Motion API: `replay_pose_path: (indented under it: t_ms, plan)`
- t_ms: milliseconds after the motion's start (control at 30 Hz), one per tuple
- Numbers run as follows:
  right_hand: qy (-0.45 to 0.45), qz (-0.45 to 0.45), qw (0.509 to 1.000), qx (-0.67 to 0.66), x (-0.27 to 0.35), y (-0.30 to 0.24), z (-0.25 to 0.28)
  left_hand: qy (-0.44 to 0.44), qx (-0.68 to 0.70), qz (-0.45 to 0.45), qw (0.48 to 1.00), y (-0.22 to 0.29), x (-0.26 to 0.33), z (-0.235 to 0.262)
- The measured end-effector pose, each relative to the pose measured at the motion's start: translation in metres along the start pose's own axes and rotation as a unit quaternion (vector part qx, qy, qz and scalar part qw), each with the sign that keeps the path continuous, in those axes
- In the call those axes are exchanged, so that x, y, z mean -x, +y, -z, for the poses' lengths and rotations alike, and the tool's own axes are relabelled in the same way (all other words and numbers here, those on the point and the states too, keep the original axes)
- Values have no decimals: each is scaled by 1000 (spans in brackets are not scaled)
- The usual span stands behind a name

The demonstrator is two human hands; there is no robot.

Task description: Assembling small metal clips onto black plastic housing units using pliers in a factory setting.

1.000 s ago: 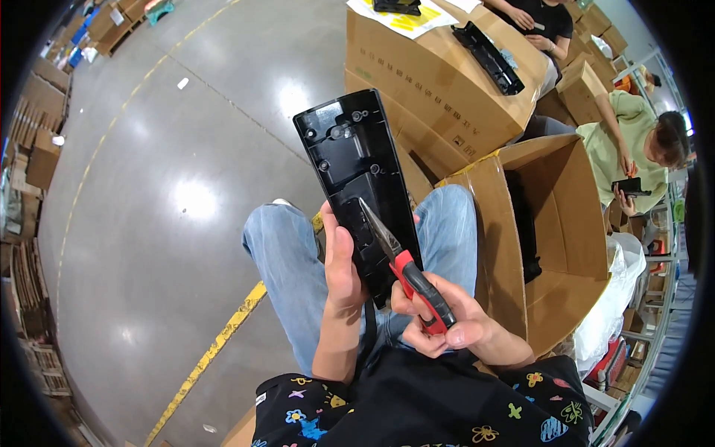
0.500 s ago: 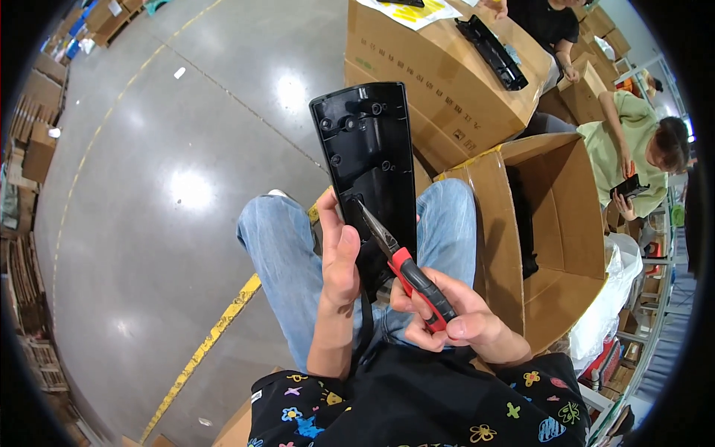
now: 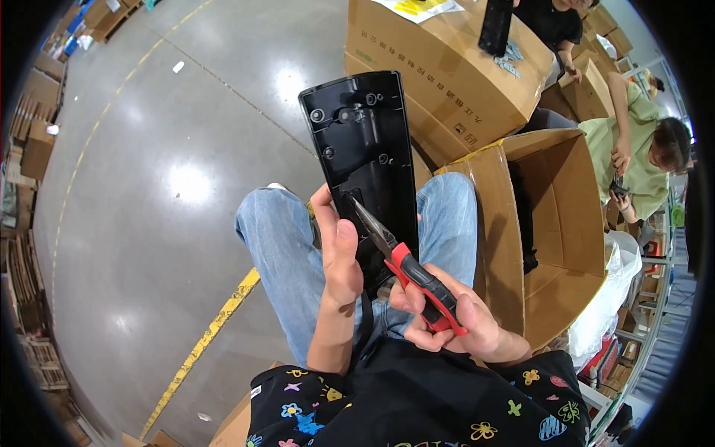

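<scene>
A long black plastic housing (image 3: 372, 141) with round screw posts lies tilted up between my knees, its hollow inner side facing me. Along its left edge my left hand (image 3: 339, 257) grips it, thumb toward the near part and fingers partly behind it. My right hand (image 3: 454, 313) is wrapped round the red and black handles of long-nose pliers (image 3: 406, 261). The pliers' tip sits inside the housing, by a small raised feature left of its middle. Whether the jaws pinch anything is too small to tell.
An open cardboard box (image 3: 558, 223) with dark parts inside stands right of my knee. Beyond it, a closed carton (image 3: 432, 71) bears a black part (image 3: 494, 30) and small grey pieces (image 3: 508, 59). One person in green (image 3: 633, 134) and another in black work nearby.
The housing's far end has tipped slightly left and away. My right hand has shifted its hold, and the handles are spread a little wider. The black part on the far carton has been lifted upright.
</scene>
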State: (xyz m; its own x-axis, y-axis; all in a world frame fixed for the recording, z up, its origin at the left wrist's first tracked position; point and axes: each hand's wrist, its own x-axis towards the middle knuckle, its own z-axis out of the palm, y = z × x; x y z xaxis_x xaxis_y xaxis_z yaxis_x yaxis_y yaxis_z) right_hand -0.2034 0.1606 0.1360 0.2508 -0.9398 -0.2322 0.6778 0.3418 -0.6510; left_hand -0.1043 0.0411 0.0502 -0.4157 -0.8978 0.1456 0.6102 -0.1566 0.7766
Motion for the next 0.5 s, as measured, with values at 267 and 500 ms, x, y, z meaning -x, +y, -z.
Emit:
replay_pose_path:
  t_ms: [267, 500]
  plan:
    - [6, 21, 1000, 3, -1, 5, -1, 3, 63, 9, 998, 11, 1, -15]
    - [22, 2, 997, -72, -1, -3, -9, 27, -32, -26, 999, 2, 1, 0]
